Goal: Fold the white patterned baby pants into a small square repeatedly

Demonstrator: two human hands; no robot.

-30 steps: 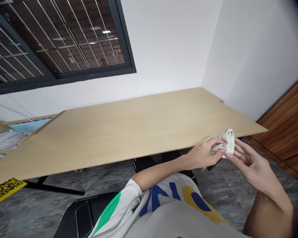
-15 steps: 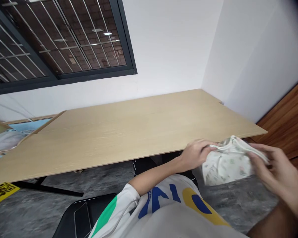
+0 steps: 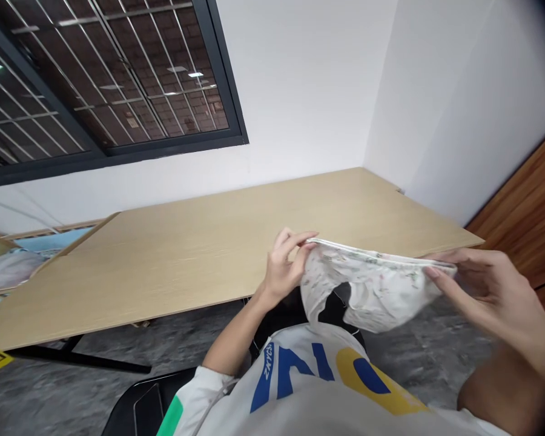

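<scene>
A pair of white floral-print underpants (image 3: 386,290) hangs stretched between my hands, just in front of the table's near edge. My left hand (image 3: 286,263) pinches one end of the waistband between thumb and fingers. At the other end, my right hand (image 3: 495,297) grips the waistband, with the thumb on the near side and the fingers partly hidden behind. The fabric droops below the band, and dark clothing shows through a leg opening.
A light wooden table (image 3: 200,242) stretches before me, against a white wall below a barred window (image 3: 118,79). At its left end lies an open box (image 3: 9,266) with pale and blue cloth. A black chair (image 3: 140,402) stands lower left, a wooden cabinet (image 3: 527,200) at the right.
My left hand has moved left, away from the right hand. The underpants, bunched and folded before, are now spread out along the waistband.
</scene>
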